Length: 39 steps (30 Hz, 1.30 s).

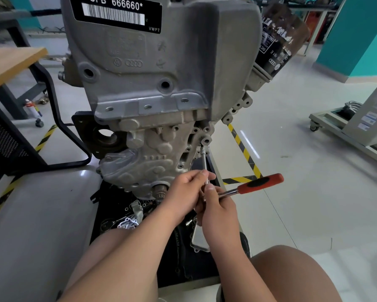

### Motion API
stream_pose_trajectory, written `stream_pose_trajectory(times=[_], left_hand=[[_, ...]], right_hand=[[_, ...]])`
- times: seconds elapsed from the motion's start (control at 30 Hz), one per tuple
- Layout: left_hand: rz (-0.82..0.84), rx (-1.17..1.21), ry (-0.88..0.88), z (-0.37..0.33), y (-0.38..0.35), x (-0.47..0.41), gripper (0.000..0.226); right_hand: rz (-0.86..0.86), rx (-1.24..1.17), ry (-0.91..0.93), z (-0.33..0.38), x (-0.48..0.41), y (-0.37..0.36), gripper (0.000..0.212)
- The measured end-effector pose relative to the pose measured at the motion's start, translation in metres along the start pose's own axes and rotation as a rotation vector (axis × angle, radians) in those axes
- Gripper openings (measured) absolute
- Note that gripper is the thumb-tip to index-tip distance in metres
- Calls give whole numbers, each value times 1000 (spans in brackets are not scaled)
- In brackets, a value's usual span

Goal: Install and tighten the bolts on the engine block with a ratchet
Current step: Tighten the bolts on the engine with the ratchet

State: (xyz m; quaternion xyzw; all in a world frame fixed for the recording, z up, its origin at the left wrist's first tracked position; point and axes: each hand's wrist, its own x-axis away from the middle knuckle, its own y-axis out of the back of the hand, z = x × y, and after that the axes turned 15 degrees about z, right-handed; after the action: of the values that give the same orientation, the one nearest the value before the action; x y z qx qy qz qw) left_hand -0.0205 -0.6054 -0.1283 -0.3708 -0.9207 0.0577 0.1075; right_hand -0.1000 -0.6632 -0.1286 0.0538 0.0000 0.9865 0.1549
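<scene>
A grey cast engine block (152,88) stands upright in front of me with a barcode label at its top. A ratchet with an orange and black handle (260,183) carries a thin steel extension (204,161) that runs up to a bolt boss (205,141) on the block's lower right edge. My left hand (186,194) pinches the lower end of the extension. My right hand (219,207) grips the ratchet at its head, with the handle sticking out to the right. The bolt itself is hidden by the socket.
A black oil filter (281,40) hangs off the block's upper right. Loose gaskets and small parts (128,221) lie on the black stand base under the block. A wooden-topped table (11,64) stands at left, a wheeled cart (346,127) at right, and hazard tape (244,149) marks the floor.
</scene>
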Motion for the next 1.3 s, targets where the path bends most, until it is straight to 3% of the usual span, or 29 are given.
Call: stream_pose_trajectory(times=[0.23,0.6,0.7,0.83,0.9,1.3], left_hand=[[-19,-5,-44,8,0,-5,28],[9,-60,-35,7,2,-9,28],[1,-83,-33,8,2,-8,28],[-28,-97,23,4,1,-11,29],[-48,-90,21,1,2,-13,30],[-76,-83,12,3,-2,-2,29]], right_hand=[[-12,-29,-1,-3,-4,1,30],[-83,-102,-49,-3,-5,0,38],[-57,-298,-121,-1,-5,1,38],[93,-865,-189,2,-7,0,37],[116,-957,-193,3,-12,-2,36],[116,-904,-170,0,-6,-3,38]])
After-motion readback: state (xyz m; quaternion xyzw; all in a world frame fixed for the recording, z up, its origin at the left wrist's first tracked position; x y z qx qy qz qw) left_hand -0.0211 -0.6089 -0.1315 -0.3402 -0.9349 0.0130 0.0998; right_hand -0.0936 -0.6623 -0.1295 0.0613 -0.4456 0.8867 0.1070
